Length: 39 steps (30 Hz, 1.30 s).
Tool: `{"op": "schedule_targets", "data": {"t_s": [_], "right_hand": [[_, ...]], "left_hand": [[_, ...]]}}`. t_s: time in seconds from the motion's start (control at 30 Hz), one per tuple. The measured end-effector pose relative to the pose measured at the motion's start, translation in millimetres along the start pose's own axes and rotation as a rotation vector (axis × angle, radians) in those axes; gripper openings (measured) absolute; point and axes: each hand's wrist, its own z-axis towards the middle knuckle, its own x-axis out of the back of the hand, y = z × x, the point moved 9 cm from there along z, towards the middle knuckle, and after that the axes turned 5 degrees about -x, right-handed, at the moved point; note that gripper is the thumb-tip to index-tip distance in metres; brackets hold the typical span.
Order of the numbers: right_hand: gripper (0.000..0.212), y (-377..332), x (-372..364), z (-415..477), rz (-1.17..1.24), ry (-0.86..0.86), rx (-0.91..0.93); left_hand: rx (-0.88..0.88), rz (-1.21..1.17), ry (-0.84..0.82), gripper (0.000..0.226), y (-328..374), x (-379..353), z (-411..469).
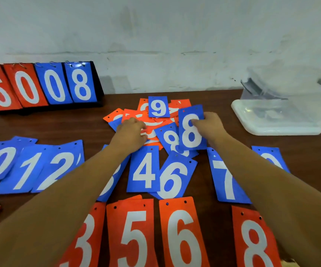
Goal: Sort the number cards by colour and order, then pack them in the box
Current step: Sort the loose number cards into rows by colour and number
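The right hand [209,124] pinches a blue 8 card [191,137] at its right edge. The left hand [131,132] rests knuckles-up on the mixed card pile [154,123]; its grip is hidden. A blue 9 card [158,106] lies beyond both hands. The clear box [275,122] stands right of the right hand. The blue row [146,170] and the orange row [181,234] lie behind the hands, nearer the person.

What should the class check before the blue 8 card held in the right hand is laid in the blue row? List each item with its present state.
1. Right hand grips blue 8 card: ok.
2. Blue 7 card lies in the row: ok.
3. Row unbroken: not ok, blue 4 card meets blue 6 card, no 5 showing.
4. Partly hidden blue card beyond the 7 read: cannot tell, arm covers it.
5. Pile cleared: not ok, blue 9 card remains.
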Motion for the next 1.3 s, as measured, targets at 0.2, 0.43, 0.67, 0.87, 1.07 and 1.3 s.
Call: {"op": "schedule_targets", "data": {"t_s": [0.2, 0.43, 0.67, 0.87, 1.07, 1.3], "right_hand": [[0.019, -22, -6, -27, 0.373, -0.165, 0.034], [0.023, -29, -33, -36, 0.031, -0.231, 0.080], [0.055, 6, -67, -20, -0.812, -0.112, 0.052], [0.021, -13, -36, -9, -0.315, 0.045, 0.150], [0.008, -44, 32, -34, 0.402, 0.101, 0.174], [0.017, -23, 40, -85, 0.142, -0.109, 0.126]], "left_hand": [[0.159, -0.856, 0.122, 0.036, 38, 27, -4], [0.326, -1.065, 0.174, 0.011, 25, 21, -9], [0.417, -1.046, 0.253, 0.015, -5, 14, -23], [0.432, -1.078, 0.269, 0.017, -3, 14, -26], [0.443, -1.093, 0.284, 0.014, 8, 20, -28], [0.246, -1.303, 0.022, 0.028, 87, 23, -45]]}}
